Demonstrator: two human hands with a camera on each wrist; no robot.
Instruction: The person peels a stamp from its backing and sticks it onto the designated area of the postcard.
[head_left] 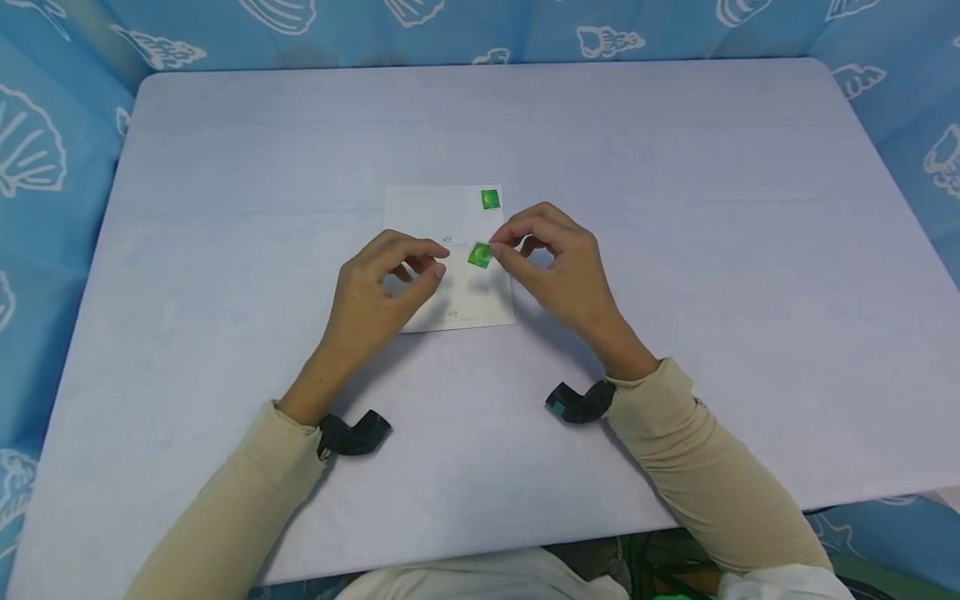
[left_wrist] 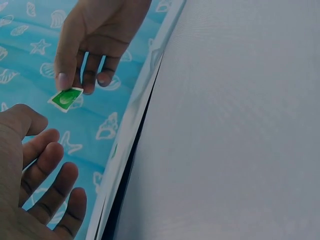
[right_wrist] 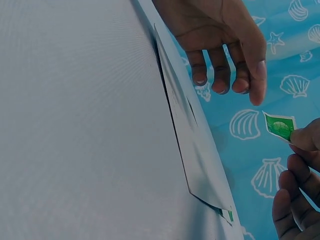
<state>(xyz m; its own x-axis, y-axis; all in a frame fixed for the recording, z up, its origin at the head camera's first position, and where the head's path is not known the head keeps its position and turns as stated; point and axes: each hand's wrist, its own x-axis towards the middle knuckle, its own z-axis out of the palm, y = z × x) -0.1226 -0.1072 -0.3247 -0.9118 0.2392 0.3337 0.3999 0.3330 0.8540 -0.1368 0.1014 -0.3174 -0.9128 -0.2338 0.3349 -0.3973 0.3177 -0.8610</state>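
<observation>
A small green stamp (head_left: 480,255) with a white border is pinched at its corner between the thumb and forefinger of my right hand (head_left: 558,262). The right wrist view shows that stamp (right_wrist: 280,127) raised above the table. Below it lies a white envelope (head_left: 431,208), flat on the table. Another green stamp (head_left: 490,199) sits at the envelope's upper right corner. My left hand (head_left: 378,279) hovers over the envelope's left side, fingers loosely bent and thumb apart from them. Nothing lies between its fingers, and the held stamp is just right of its fingertips.
A white cloth covers the table (head_left: 712,250). Blue curtains (head_left: 525,33) with white shell prints hang behind and beside it. Each wrist wears a black camera mount, the left mount (head_left: 356,433) and the right mount (head_left: 577,402) both close over the cloth.
</observation>
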